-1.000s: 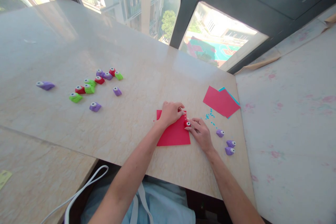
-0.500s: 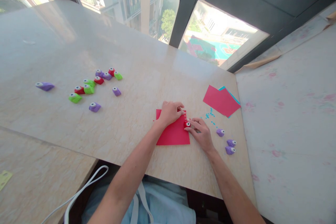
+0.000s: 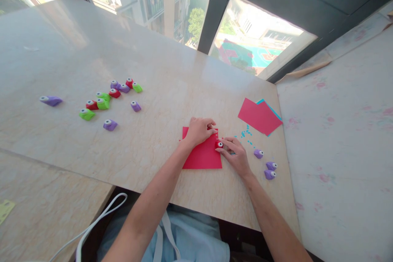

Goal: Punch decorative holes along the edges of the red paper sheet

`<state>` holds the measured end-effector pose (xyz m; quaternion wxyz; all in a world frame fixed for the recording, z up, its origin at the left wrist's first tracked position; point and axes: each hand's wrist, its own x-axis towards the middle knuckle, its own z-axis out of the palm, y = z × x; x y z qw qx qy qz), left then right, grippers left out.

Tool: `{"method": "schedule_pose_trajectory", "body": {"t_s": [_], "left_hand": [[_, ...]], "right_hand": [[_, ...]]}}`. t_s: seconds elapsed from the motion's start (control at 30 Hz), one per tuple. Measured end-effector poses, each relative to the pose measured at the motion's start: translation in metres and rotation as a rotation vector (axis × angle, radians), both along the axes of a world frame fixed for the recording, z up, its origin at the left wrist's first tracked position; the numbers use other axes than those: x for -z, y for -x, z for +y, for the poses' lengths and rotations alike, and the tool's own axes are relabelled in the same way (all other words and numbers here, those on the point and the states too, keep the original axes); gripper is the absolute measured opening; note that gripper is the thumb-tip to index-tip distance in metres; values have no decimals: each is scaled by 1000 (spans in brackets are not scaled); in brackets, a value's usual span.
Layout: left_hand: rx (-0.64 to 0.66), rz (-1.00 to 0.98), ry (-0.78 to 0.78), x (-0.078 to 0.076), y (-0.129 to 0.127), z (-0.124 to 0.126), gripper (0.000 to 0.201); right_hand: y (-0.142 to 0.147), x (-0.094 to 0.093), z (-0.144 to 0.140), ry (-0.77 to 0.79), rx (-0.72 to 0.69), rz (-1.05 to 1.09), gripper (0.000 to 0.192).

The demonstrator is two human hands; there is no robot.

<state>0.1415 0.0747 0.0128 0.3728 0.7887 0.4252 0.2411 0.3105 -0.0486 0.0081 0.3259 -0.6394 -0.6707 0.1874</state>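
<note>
A red sheet of paper (image 3: 201, 157) lies on the table in front of me, with a row of small punched holes along its upper right edge. My left hand (image 3: 201, 131) rests on the sheet's upper part, its fingers curled at the top right corner, gripping the paper there. At the right edge, my right hand (image 3: 235, 153) has thumb and fingers closed around a small red craft punch (image 3: 219, 144). The punch sits on the paper's edge, below the holes. Its slot is hidden from view.
Red and blue paper sheets (image 3: 259, 116) lie at the right, near blue paper bits (image 3: 245, 133). Three purple punches (image 3: 270, 175) stand close to the wall. Several green, red and purple punches (image 3: 102, 103) are grouped at left. A white cable (image 3: 104, 211) hangs by the table edge.
Both hands, the red paper and the punch keep nearly the same positions. The camera view has shifted slightly.
</note>
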Motion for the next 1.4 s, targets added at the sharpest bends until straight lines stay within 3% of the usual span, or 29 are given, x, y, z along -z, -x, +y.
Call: {"method": "schedule_pose_trajectory", "body": {"t_s": [0.53,1.4], "left_hand": [[-7,-8,10,2,-2,-1,16],[-26,-4,19,0,-2,-2,16]], "right_hand": [[-3,9,-1,-18,-3,-1,33],[-2,6,0,-44,-31,-44,32]]}}
